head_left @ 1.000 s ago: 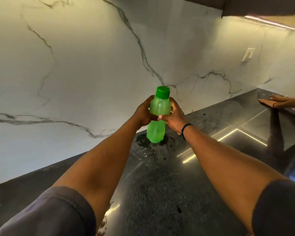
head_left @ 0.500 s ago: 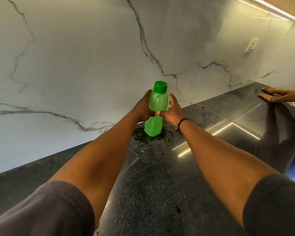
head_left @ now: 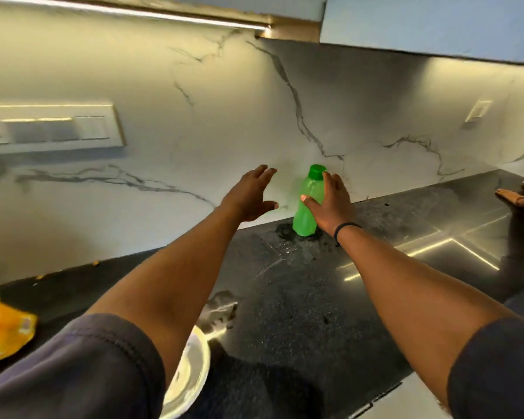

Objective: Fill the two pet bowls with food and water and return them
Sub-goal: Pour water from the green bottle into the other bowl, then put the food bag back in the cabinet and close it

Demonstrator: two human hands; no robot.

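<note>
A green water bottle [head_left: 305, 207] with its green cap on stands upright on the black countertop [head_left: 300, 291], close to the marble wall. My right hand [head_left: 330, 201] is against its right side, thumb across the front and fingers loosely around it. My left hand [head_left: 248, 195] hovers to the left of the bottle with fingers spread, touching nothing. A white bowl [head_left: 191, 367] shows at the near edge of the counter, partly hidden under my left arm; its contents are not visible.
An orange pouch [head_left: 3, 334] lies at the far left of the counter. Another person's hands [head_left: 518, 195] rest on the counter at the far right. A switch panel [head_left: 52, 128] is on the wall, and cabinets hang above.
The bottle has been set down on the counter. My left hand has come off it and moved left, fingers spread. The view has tilted, bringing the bowl and pouch into sight.
</note>
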